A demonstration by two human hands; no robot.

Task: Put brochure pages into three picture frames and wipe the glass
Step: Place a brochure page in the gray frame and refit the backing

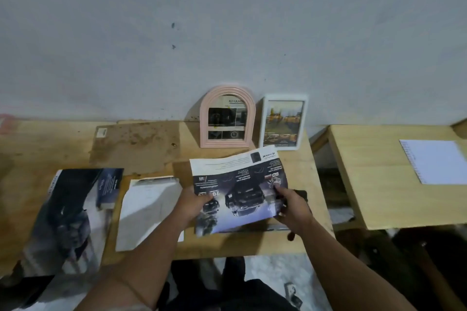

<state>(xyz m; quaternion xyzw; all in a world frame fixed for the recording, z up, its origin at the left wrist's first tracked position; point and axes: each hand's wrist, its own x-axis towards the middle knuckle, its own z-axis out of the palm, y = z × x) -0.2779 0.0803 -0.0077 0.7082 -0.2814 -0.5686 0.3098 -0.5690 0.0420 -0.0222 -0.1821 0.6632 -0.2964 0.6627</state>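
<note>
Backdrop: grey wall [227, 20] up top, wooden table [50, 149] below it, and a second wooden table [366, 177] off to the right with a white sheet [434, 161] lying on it.
Brochure page [237, 189]: up off the table between both hands, printed side up, dark car picture across the middle (text reads upside down from here).
Left hand [194, 203]: thumb on top of the page's left edge, fingers under it, pinching it.
Right hand [293, 206]: fingers curled on the page's right edge, gripping it.
Pink arched frame [227, 117]: beyond the held page, standing against the wall, a printed page already inside.
White frame [283, 121]: just right of the pink one, also upright, also filled.
Dark frame [302, 194]: only a black corner peeks out past the right hand, mostly hidden under the page.
White paper [149, 212]: flat on the table just left of the left hand.
Open brochure [73, 214]: further left, dark glossy pages, lying flat.
Brown board [136, 146]: beyond the left hand, flat, stained.
</note>
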